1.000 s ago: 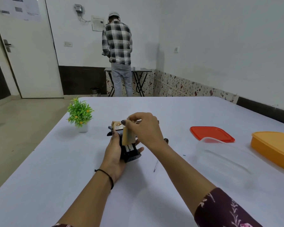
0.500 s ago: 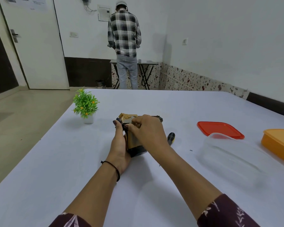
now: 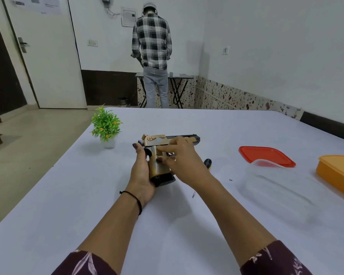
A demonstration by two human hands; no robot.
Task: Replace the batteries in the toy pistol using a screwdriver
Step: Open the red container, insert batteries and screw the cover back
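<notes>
Hands point(image 3: 142, 171) around toy pistol point(image 3: 159, 155) grip

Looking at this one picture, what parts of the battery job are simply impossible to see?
- Batteries: none visible in the head view; the tan grip cover of the toy pistol hides the compartment.
- Screwdriver: only the handle end and tip show; the right hand and forearm cover the rest.
- Speck on the table: too small to tell whether it is a screw.
- Pistol's far side: behind the left hand.
</notes>
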